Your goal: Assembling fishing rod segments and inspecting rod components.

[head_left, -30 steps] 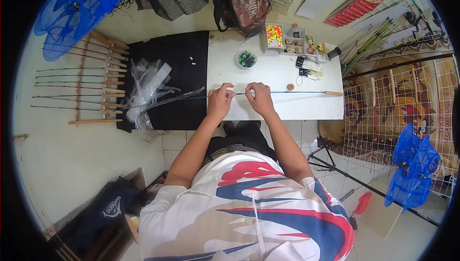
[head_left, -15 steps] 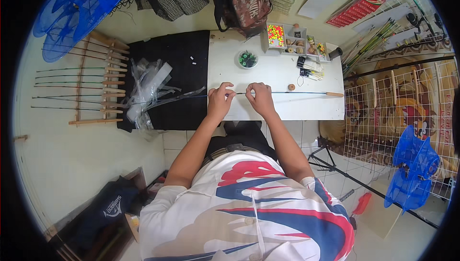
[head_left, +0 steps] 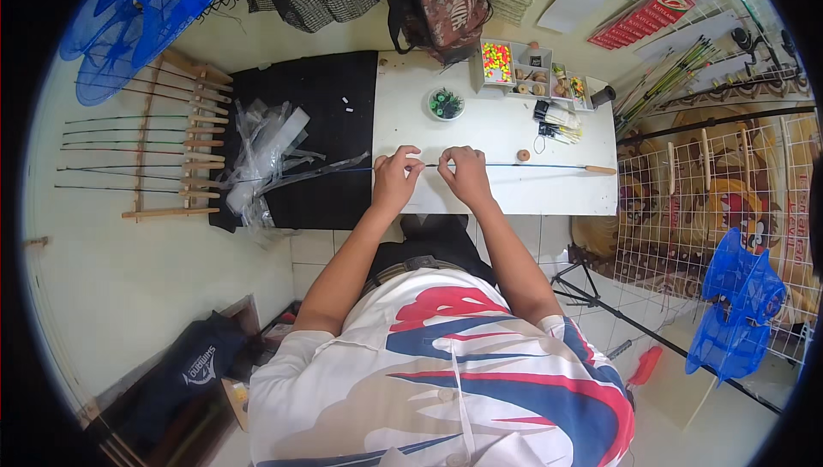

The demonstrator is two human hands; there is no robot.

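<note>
A thin blue fishing rod [head_left: 536,165] lies crosswise over the white table, its tan handle [head_left: 600,170] at the right edge. My left hand [head_left: 396,179] pinches the rod near the table's left part, thumb against fingertips. A short way to the right, my right hand [head_left: 465,176] pinches the same rod, its fingers bent and pressed together. Between the two hands a short dark stretch of rod shows. Whatever small part may sit under the fingertips is hidden. Leftward, the rod runs over a black cloth toward clear plastic wrapping [head_left: 261,158].
Beyond my hands stands a round tub of small green and black pieces [head_left: 446,104]. A compartment tray [head_left: 531,81] holds bright floats and corks. Nearby are a small round cork [head_left: 524,155] and packets [head_left: 557,120]. A wooden rack [head_left: 204,141] with several rods is at left.
Both hands keep their pinch on the rod with barely any movement. The whole view has shifted very slightly.
</note>
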